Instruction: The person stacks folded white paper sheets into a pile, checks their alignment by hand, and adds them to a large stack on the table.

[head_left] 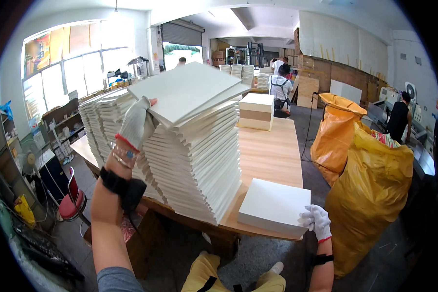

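My left hand (137, 122) is clamped on the lower-left corner of the white boards (190, 90) atop the tall stack (194, 160) at frame centre, while my right hand (316, 221) grips the small pile (275, 204) on the counter (270, 151), lower right.

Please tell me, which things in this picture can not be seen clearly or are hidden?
Head view:
- Left hand palm and most fingers: hidden behind the tilted white board it grips.
- Lower rows of the rear white stack: covered by the left forearm.
- Right hand fingertips: under the edge of the small white stack.
- Contents of the yellow bag: mostly hidden by its wall.
- Distant people: too small.
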A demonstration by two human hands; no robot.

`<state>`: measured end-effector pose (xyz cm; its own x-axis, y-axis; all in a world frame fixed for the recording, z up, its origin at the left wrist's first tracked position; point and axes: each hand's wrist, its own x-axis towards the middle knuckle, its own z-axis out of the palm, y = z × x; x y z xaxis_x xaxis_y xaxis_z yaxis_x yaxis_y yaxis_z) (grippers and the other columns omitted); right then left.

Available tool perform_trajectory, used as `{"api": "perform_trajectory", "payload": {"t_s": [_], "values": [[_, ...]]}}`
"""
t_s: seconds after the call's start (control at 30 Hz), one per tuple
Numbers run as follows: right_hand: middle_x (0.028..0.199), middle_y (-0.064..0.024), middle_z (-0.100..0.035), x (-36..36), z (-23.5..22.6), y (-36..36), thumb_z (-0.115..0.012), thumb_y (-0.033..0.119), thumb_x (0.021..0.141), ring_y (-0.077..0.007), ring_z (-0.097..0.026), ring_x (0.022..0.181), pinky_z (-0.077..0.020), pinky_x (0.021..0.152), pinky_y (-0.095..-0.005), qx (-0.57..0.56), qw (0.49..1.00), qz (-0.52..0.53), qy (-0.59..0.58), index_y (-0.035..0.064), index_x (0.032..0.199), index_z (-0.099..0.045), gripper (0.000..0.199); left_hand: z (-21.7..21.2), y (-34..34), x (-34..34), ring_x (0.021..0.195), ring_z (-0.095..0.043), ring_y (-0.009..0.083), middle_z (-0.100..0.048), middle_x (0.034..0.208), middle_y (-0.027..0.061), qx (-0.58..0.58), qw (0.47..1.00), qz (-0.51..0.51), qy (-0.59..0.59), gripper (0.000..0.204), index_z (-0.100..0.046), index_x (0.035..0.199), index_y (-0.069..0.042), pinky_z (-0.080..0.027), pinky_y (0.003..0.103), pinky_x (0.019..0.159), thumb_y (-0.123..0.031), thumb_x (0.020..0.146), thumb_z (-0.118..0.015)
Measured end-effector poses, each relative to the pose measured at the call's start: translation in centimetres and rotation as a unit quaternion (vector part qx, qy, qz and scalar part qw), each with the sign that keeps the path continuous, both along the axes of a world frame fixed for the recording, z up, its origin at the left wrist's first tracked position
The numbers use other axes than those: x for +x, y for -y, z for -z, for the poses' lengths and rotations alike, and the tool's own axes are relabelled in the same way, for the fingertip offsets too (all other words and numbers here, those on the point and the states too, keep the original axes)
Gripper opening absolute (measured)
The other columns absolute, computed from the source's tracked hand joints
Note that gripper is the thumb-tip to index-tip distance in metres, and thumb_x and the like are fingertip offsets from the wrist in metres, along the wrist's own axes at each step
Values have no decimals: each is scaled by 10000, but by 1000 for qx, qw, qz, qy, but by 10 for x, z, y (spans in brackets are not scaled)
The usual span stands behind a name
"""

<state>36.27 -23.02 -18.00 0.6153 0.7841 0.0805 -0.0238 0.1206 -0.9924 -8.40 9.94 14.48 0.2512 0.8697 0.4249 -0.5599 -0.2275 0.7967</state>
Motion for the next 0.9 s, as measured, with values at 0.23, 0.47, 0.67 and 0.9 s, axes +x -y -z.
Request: {"api": "perform_trajectory", "payload": {"t_s": [0.23, 0.47, 0.67, 0.9], "values": [[868, -165, -746, -1, 5, -15, -540, 325, 1049, -129, -627, 507, -379, 363, -225, 8, 1000, -5, 24, -11, 1109, -669, 365, 5, -58, -42, 977, -670, 249, -565, 1150, 111, -20, 995, 34, -95, 440, -436, 1285, 4, -647, 372, 791, -306, 1028, -613], [870, -83, -748, -11, -5, 20, -572, 246, 1049, -85, -651, 598, -447, 458, -215, 12, 994, 66, 87, 6, 1136, -715, 292, 76, 70, -9, 1246, -559, 335, -454, 1464, 185, 180, 960, -193, 90, 653, -310, 1526, -6, -288, 535, 1206, -264, 1005, -608], [1070, -158, -721, -55, 16, 12, -628, 300, 990, -308, -692, 1010, -541, 825, -396, -41, 860, 301, 411, 19, 1211, -669, 360, 156, 145, 103, 1049, -682, 328, -678, 1204, 148, 632, 706, 80, -311, 308, -672, 1112, -53, -513, 450, 1009, -74, 813, -747], [1036, -171, -717, -75, -15, 22, -471, 604, 978, -370, -689, 964, -519, 810, -452, -302, 884, 202, 293, 139, 1093, -702, 531, 277, 67, 231, 1325, -512, 405, -511, 1472, 228, 252, 717, 15, -649, 683, -371, 1526, -36, -410, 430, 1113, -384, 987, -606]]}}
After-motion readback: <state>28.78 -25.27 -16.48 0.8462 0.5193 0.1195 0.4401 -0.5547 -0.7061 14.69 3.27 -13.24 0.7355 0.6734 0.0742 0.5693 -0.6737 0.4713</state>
